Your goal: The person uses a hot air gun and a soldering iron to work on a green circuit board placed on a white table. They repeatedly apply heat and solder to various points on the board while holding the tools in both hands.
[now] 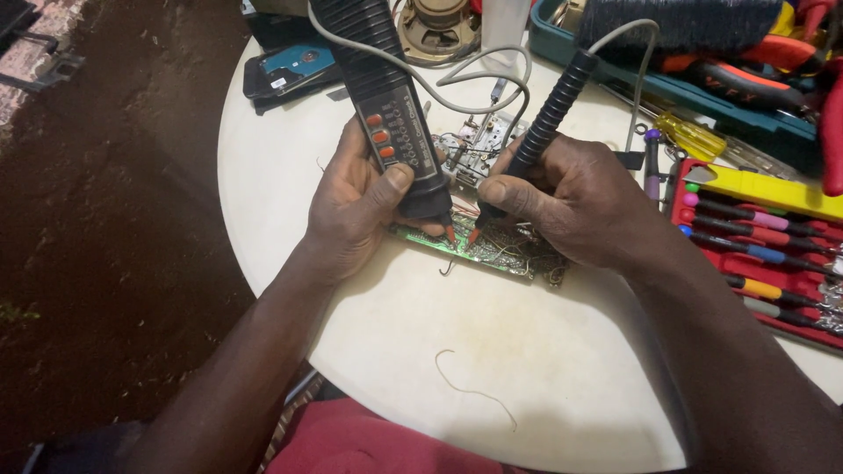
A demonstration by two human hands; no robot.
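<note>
Ground: dark soil is seen down the left side of the frame.
Table (290, 228): a round pale top fills the middle of the frame.
Black case (285, 75): laid flat at the upper left edge of the table, with a blue part showing on it.
Left hand (356, 206): wrapped around the lower end of the tester body, the thumb pressed on its face just below the red buttons.
Tester body (386, 105): a black ribbed handle with three red buttons, held upright left of centre, its red tip set down on the circuit board.
Circuit board (492, 250): a green board laid flat at the centre of the table, under both hands, solder side up.
Probe (540, 132): a black ribbed stick joined to the tester by a grey cable, slanted down to the board.
Right hand (571, 197): closed around the probe low down, with thumb and fingers pinching it near the tip.
Loose wire (474, 391): a thin curl lies on the table, lower centre.
Screwdriver set (764, 254): a red tray of coloured-handled drivers sits at the right edge.
Toolbox (702, 110): a teal box of tools is seen at the upper right.
</note>
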